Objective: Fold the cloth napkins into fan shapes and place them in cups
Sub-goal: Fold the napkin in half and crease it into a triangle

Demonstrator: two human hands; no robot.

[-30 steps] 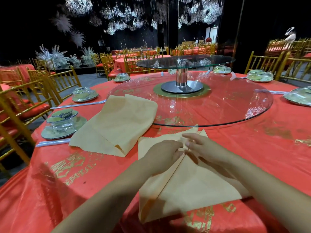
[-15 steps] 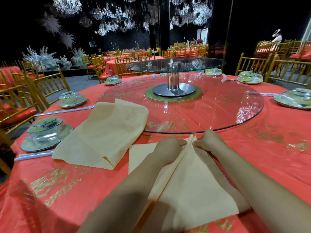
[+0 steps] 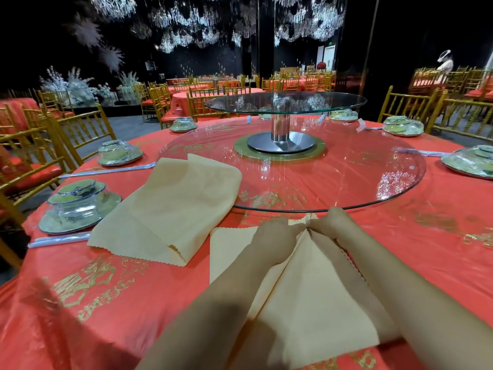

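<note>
1. Presently: the napkin [image 3: 314, 303] lies on the red tablecloth [image 3: 106, 303] directly in front of the person. Its far tip is near the rim of the glass turntable [image 3: 346, 169].
2. Hands: the left hand [image 3: 274, 236] and right hand [image 3: 330, 222] are close together at that far tip, almost touching. Both have curled fingers pinching the cloth. A raised ridge runs from the pinch toward the person.
3. Handling (judgement): thin, light, limp cloth with zigzag-cut edges. It likely keeps a crease only while pressed and sags if lifted by one point.
4. Grip (judgement): pinch along the ridge with both hands to gather the pleats, then hold the pleated stack at its base.
5. A spare napkin [image 3: 170, 209] lies folded to the left, one end over the turntable rim. A wrapped place setting [image 3: 77, 206] sits beside it; whether it contains a cup cannot be told.
</note>
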